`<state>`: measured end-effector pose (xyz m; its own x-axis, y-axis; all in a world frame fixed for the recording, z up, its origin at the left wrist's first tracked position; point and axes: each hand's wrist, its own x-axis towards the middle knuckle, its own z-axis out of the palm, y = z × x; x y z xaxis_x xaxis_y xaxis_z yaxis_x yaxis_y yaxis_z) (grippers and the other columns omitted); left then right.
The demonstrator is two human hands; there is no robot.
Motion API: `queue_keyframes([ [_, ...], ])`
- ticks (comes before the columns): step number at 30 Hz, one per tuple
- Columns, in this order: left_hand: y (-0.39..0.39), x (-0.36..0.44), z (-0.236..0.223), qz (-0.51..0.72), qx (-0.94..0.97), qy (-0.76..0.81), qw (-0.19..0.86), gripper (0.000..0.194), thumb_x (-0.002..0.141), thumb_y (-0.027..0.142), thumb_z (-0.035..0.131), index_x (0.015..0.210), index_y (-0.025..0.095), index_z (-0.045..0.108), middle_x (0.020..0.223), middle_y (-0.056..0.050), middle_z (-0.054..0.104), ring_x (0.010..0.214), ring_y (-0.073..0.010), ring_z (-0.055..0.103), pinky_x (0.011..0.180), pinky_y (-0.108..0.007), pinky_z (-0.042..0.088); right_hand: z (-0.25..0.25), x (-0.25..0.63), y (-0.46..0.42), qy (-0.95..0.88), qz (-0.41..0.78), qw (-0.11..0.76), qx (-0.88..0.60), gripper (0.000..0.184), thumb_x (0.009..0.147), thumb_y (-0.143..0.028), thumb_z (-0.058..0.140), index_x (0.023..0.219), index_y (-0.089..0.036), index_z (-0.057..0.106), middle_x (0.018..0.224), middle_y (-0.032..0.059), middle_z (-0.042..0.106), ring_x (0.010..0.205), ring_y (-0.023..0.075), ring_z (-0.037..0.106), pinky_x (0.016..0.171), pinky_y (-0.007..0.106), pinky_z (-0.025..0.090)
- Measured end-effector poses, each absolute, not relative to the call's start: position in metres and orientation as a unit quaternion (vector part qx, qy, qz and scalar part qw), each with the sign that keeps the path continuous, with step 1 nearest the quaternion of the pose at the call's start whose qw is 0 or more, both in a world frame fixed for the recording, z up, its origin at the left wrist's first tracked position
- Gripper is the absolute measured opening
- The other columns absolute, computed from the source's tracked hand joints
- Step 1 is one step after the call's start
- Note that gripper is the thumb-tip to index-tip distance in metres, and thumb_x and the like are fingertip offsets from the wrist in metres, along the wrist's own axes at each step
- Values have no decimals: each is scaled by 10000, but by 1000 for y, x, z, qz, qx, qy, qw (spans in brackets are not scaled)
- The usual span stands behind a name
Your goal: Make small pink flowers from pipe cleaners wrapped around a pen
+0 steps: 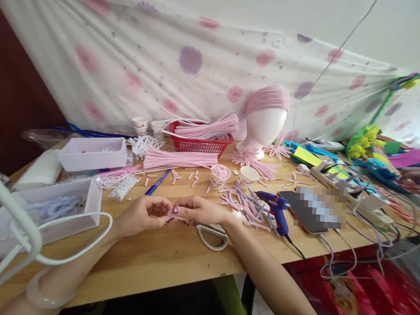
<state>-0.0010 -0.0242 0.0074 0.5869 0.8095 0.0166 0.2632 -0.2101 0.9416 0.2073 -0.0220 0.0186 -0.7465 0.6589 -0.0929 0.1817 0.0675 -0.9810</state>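
In the head view my left hand [144, 214] and my right hand [199, 209] meet fingertip to fingertip above the front of the table. Both pinch a short pale pink piece of pipe cleaner [177, 216], mostly hidden by the fingers. Under my right wrist lie scissors [211, 238], their handles showing. Cut pink and lilac pipe cleaner pieces [244, 205] are heaped just right of my right hand. A paper cup [219, 176] full of small pink pieces stands behind it, beside another paper cup [249, 176]. A blue pen [158, 181] lies beyond my left hand.
A blue glue gun [276, 207] and phone [305, 212] lie right, near power strips [354, 201] and cables. Behind are pink pipe cleaner bundles [179, 161], a red basket [199, 146] and a foam head [266, 118]. White boxes [93, 154] and a white stand [9, 196] fill the left.
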Motion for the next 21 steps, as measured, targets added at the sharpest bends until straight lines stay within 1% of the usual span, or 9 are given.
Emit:
queue_keyframes([
  [3, -26, -1, 7, 292, 734, 383, 479, 103, 694, 260, 636, 721, 164, 611, 607, 24, 595, 547, -102, 538, 538, -211, 454, 19, 207, -22, -677, 626, 227, -314, 546, 805, -684, 534, 851, -143, 587, 649, -46, 497, 567, 76, 441, 539, 212, 359],
  [6, -27, 0, 10, 311, 736, 386, 460, 76, 686, 234, 620, 688, 164, 590, 594, 32, 577, 539, -93, 523, 541, -207, 446, 16, 206, -19, -625, 666, 266, -310, 499, 815, -635, 582, 856, -138, 596, 688, -17, 547, 605, 93, 493, 576, 223, 395],
  [10, -28, 0, 16, 311, 745, 378, 453, 65, 655, 226, 602, 659, 166, 579, 592, 29, 571, 545, -98, 520, 557, -220, 454, 10, 207, -14, -553, 713, 320, -288, 440, 837, -572, 598, 822, -132, 609, 671, -10, 536, 588, 94, 482, 553, 221, 382],
  [13, -28, -1, 19, 310, 742, 378, 460, 67, 630, 232, 589, 645, 168, 574, 609, 18, 583, 571, -113, 539, 577, -235, 463, 12, 210, -15, -588, 681, 344, -268, 416, 807, -531, 665, 865, -119, 661, 718, -3, 566, 599, 78, 459, 582, 215, 375],
  [15, -27, -3, 21, 309, 737, 382, 464, 70, 616, 236, 582, 640, 171, 571, 610, 18, 580, 576, -115, 538, 584, -239, 462, 17, 213, -16, -630, 644, 345, -264, 389, 789, -502, 702, 880, -123, 688, 750, 7, 604, 641, 87, 494, 635, 224, 405],
  [18, -26, -5, 21, 286, 736, 378, 483, 71, 598, 231, 575, 643, 177, 565, 591, 32, 562, 557, -106, 515, 568, -230, 448, 21, 216, -15, -672, 602, 341, -263, 352, 771, -481, 724, 808, -131, 709, 751, 23, 650, 721, 124, 572, 719, 257, 456],
  [21, -26, -6, 19, 254, 744, 365, 499, 66, 595, 211, 571, 653, 179, 568, 584, 39, 557, 545, -101, 504, 545, -221, 432, 20, 215, -14, -681, 603, 336, -245, 325, 752, -460, 744, 769, -136, 725, 766, 34, 677, 757, 141, 612, 756, 279, 480],
])
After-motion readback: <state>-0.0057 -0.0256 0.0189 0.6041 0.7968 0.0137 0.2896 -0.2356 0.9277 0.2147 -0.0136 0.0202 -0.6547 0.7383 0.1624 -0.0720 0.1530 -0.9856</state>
